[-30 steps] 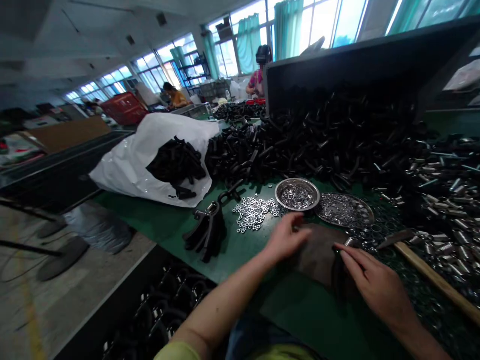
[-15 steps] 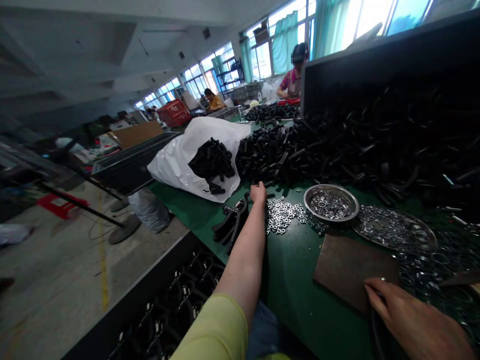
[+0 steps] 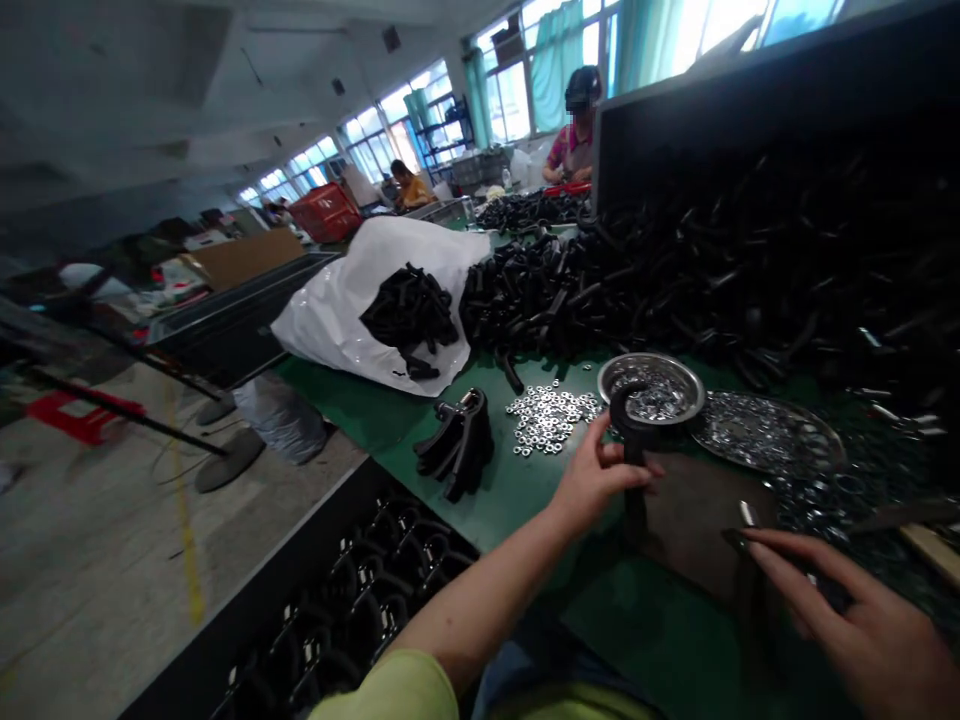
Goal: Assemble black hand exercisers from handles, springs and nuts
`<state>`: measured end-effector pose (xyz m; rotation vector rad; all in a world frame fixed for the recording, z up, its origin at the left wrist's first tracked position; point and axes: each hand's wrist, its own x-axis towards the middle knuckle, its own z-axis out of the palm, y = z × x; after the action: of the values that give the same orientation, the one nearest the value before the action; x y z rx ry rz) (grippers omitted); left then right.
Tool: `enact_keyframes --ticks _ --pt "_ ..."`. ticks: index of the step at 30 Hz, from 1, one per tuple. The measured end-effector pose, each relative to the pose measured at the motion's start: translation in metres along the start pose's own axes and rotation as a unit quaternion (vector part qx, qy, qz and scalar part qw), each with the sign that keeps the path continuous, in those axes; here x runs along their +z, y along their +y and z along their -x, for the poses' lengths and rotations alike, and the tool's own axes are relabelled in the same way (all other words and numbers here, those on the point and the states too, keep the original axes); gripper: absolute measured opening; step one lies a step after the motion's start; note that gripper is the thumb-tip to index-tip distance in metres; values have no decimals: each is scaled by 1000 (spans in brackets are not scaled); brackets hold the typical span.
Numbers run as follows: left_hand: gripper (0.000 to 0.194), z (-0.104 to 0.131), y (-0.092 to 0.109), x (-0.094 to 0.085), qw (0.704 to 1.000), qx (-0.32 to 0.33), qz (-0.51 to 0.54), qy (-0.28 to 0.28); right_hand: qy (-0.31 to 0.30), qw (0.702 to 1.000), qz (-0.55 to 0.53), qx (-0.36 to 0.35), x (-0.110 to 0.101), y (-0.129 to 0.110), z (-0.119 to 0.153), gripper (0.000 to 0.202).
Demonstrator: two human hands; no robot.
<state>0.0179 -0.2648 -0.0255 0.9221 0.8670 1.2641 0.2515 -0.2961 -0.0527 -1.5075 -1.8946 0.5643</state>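
Black metal fills most of the bench: at the far left a dark crate [image 3: 330, 610] below the table edge holds finished shackles, and above it a white plastic bag [image 3: 352, 300] spills more black parts onto the green table [image 3: 525, 480]. A small stack of black pieces [image 3: 459, 445] lies just right of the bag, and beside that a scatter of silver nuts [image 3: 547, 415]. The left hand [image 3: 596, 480] is closed around a black U-shaped shackle [image 3: 628, 425], holding it upright with the curved top in front of the steel bowl [image 3: 652, 388] of small hardware. To do this well, I judge the shackle should be kept steady over the brown work plate [image 3: 694, 520] so its two legs stay level and free for the other hand to meet. A flat tray [image 3: 765, 432] of silver washers sits just right of the bowl, close enough that a careless sweep could scatter them. The right hand [image 3: 862, 630] rests low at the right with fingers half curled around a thin dark piece tipped in silver; how firmly it holds it I cannot tell. Behind everything a great heap of black shackles [image 3: 735, 260] crowds the working space, and a wooden handle [image 3: 930, 550] lies at the right edge. Two other people work at benches far back by the windows.
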Motion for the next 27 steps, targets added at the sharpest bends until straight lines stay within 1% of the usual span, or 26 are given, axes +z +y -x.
enact_keyframes --ticks 1,2,3,4,6,9,11,14,18,22,24,25,27 --pt "59 11 -4 6 999 -41 29 -22 -2 998 -37 43 -5 -15 2 30" --pt "45 20 -8 12 996 -74 48 -34 0 995 -68 67 -9 -29 3 30" --pt "34 28 -12 17 993 -97 54 -38 17 993 -89 76 -11 -41 5 29" --pt "29 34 -15 21 992 -110 49 -37 31 991 -99 79 -12 -51 6 27" --pt "29 43 -19 29 992 -118 27 -37 63 990 -109 58 -11 -64 9 24" --pt "42 52 -19 38 992 -114 15 -47 105 988 -112 4 -10 -75 14 19" --pt "55 56 -15 42 993 -107 3 -57 121 987 -106 -27 -9 -78 17 16" --pt "68 60 -9 46 991 -89 -80 -64 116 988 -89 -56 -9 -81 18 14" --pt "70 64 -7 51 977 -48 -200 -51 116 988 -59 -78 -8 -80 18 14" --pt "61 67 -10 50 950 -10 -311 -29 85 989 -43 -115 -5 -75 17 15" --pt "58 66 -11 48 950 -25 -310 -33 66 991 -44 -105 -4 -71 15 16" --pt "58 65 -10 46 957 -50 -283 -43 53 993 -49 -96 -5 -69 13 17" --pt "59 60 -8 43 972 -119 -190 -71 12 993 -66 -97 -8 -64 9 19"
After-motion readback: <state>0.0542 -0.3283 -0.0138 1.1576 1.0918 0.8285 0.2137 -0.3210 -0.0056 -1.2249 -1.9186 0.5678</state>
